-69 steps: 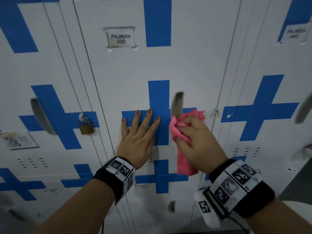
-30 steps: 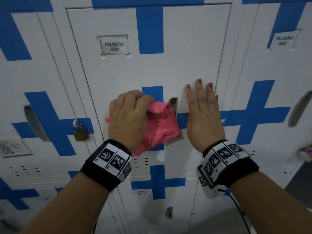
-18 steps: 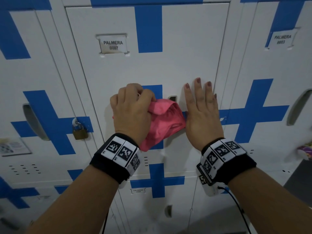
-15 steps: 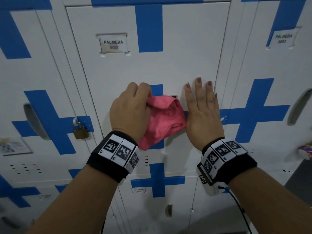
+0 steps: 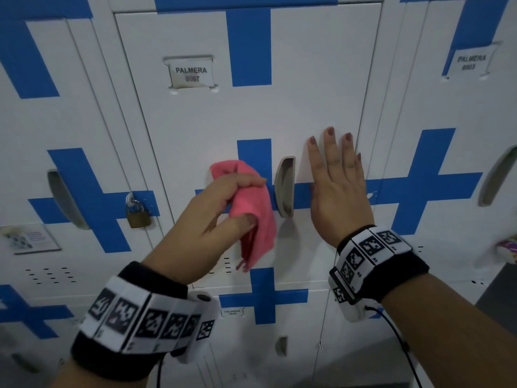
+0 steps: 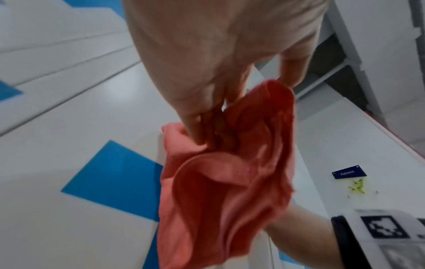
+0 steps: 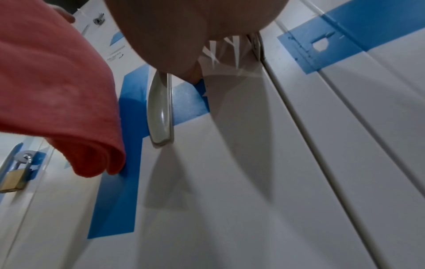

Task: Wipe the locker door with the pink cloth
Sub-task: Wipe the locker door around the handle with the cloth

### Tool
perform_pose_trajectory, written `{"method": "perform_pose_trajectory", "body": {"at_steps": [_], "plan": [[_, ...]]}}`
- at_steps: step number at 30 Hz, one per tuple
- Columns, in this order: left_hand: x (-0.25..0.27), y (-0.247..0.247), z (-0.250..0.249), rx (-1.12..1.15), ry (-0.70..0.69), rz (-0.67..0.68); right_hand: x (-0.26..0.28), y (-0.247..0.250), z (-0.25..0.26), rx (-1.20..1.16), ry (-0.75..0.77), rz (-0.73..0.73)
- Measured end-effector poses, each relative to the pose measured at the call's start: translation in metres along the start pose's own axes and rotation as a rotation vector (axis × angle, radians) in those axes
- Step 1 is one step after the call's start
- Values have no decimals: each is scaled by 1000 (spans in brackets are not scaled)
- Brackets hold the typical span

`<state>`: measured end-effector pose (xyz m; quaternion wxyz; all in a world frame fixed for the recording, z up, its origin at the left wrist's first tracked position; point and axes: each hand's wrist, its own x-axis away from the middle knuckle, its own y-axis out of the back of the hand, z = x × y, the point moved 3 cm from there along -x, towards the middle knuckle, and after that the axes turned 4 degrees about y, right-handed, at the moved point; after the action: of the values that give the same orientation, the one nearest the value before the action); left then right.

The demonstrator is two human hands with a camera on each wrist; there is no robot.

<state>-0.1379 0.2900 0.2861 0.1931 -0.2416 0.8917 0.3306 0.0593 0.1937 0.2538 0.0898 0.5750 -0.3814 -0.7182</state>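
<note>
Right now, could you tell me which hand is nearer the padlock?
Left. The left hand, gripping the cloth, is just right of the padlock; the right hand lies flat beyond the handle.

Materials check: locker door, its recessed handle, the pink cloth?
Locker door: looks like painted sheet metal, smooth satin white with blue cross bands; soft glare shows.
Recessed handle: glossy grey insert, metal or plastic, cannot tell.
Pink cloth: soft woven or microfibre fabric, matte, draping in folds.

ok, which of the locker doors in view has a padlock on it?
The locker door left of the middle one: a brass padlock hangs by its handle. The middle door, tagged PALMERA 0007, shows none.
</note>
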Motion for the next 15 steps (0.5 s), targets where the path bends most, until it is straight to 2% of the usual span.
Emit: {"method": "perform_pose_trajectory", "body": {"at_steps": [2, 6, 9, 11, 15], "plan": [[0, 4, -3, 59, -6, 78, 0, 0, 0, -3, 5, -9], [-16, 10, -11, -49, -95, -170, 0, 0, 1, -1, 11, -20], [-25, 10, -15, -253, -216, -213, 0, -2, 0, 2, 10, -24], [-29, 11, -12, -268, -264, -201, -1, -3, -1, 9, 4, -24], [-50, 4, 16, -361, -204, -199, 0, -3, 0, 0, 7, -12]]}}
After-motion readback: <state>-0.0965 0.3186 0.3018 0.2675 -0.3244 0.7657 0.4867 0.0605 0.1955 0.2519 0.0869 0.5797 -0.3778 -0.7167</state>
